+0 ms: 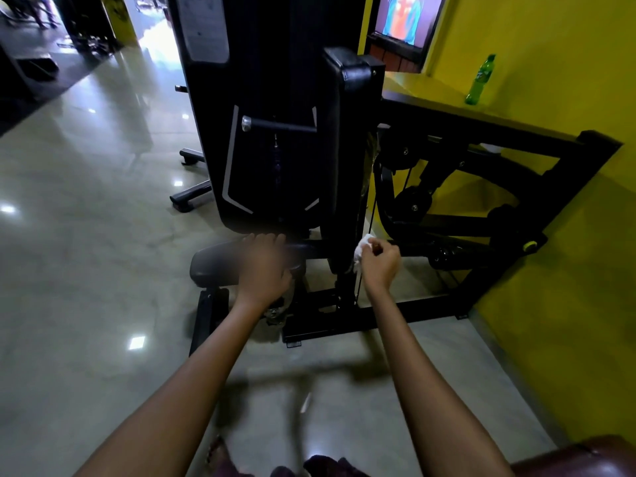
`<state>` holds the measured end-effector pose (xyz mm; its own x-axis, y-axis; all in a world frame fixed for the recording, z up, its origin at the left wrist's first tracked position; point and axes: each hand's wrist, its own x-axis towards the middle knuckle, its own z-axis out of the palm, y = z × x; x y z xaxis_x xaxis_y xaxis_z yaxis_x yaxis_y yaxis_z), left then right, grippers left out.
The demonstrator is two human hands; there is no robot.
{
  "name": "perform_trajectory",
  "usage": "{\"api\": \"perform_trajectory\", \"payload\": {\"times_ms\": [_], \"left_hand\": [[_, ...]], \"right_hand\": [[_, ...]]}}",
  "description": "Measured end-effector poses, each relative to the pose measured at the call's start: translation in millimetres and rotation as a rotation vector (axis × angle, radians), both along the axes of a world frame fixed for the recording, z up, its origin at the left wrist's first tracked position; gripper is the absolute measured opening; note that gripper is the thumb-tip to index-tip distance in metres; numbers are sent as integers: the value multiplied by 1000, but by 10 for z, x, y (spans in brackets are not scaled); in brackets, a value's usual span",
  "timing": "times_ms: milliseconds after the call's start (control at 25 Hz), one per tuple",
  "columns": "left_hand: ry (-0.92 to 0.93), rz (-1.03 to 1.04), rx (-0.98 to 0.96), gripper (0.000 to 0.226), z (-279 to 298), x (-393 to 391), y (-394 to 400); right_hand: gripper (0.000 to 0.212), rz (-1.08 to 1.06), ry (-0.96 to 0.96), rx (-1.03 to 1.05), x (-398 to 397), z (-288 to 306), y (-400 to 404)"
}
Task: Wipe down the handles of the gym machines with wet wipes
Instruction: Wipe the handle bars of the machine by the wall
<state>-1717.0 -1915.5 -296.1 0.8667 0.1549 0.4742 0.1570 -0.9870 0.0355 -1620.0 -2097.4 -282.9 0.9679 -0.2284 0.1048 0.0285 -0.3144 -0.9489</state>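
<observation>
1. Pinching a crumpled white wet wipe point(362, 251), the right hand point(380, 261) curls its fingers round the wad and holds it against the black upright post point(347, 270) of the gym machine point(275, 149), low down, just beside the seat pad point(220, 266).
2. Left hand point(265, 266) lies palm-down on that seat pad, fingers fairly straight and together, tips toward the machine's shroud; it grips nothing.
3. Risk: the wad is small and bunched, so only a little of it meets the metal. A stroke along the post could miss most of the surface, or the wipe could slip from the pinch.
4. Risk: a thin cable point(373, 201) runs close by the right hand; the wipe may snag on it.
5. Risk: the short grip bar point(278, 125) higher on the shroud looks untouched and could be skipped.
6. Both forearms reach forward and down, nearly parallel, right wrist bent inward.
7. Green bottle point(480, 80) stands on the yellow ledge point(430, 87), well apart.
</observation>
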Motion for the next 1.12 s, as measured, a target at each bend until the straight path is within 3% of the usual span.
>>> {"api": "perform_trajectory", "payload": {"times_ms": [160,280,480,760,960,1120], "left_hand": [[23,-3,-3,66,26,-2,-4],[49,-12,0,67,35,1,12],[54,7,9,69,31,0,5],[136,0,26,71,84,-10,24],[189,-53,119,78,110,-106,238],[106,-108,68,78,37,-195,356]], "right_hand": [[24,200,-99,-195,-217,47,411],[24,328,-113,-263,-136,67,288],[22,158,-112,-368,155,37,-157],[22,452,-330,-440,-315,115,446],[25,250,-205,-411,-200,114,304],[22,408,-350,-478,-501,112,640]]}}
